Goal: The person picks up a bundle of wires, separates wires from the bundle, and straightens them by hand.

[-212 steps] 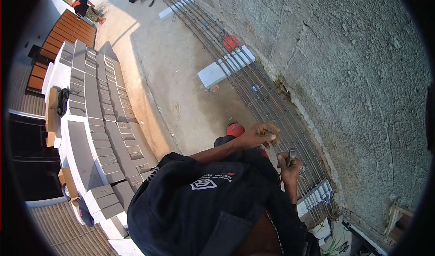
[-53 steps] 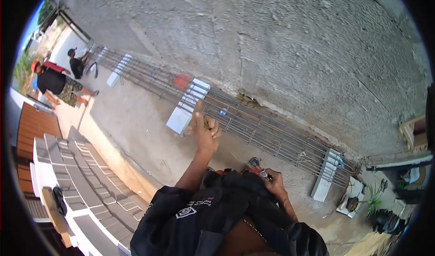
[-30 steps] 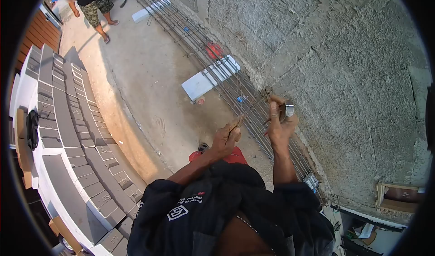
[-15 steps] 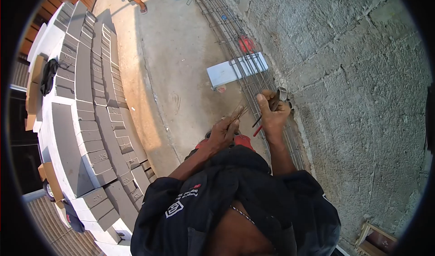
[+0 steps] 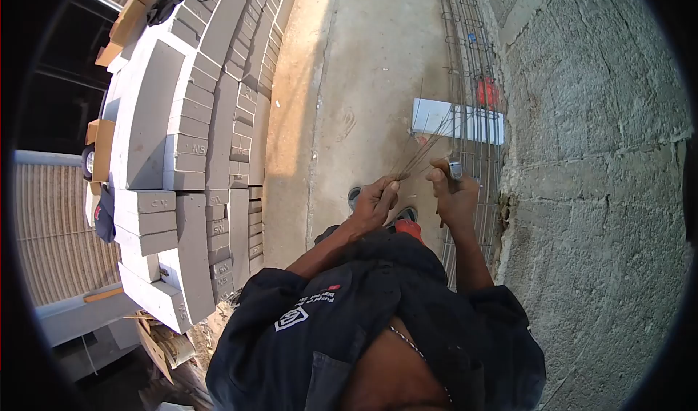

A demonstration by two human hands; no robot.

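My left hand (image 5: pixel 378 199) is closed around a bundle of thin tie wires (image 5: pixel 420 156), whose long ends fan out forward and to the right. Close beside it, my right hand (image 5: pixel 458 202) grips a pair of pincers (image 5: pixel 456 170), with the metal head showing above the fingers and the handles mostly hidden in the palm. Under and beyond my right hand runs a long rebar cage (image 5: pixel 472 69). A pale foam-like block (image 5: pixel 434 117) lies beneath the bars, with a red object (image 5: pixel 488 93) just past it.
Stacked grey blocks (image 5: pixel 193 131) line the left side, with a black item (image 5: pixel 169 2) and cardboard (image 5: pixel 102 146) on or beside them. A rough concrete wall (image 5: pixel 589 193) rises on the right. Between them runs a concrete floor (image 5: pixel 371 55), where my feet stand.
My view has swung left, so the cage and wall appear further right. Both hands still hold the wires and the pincers. The wire ends now spread out more visibly. The other person's feet have left view.
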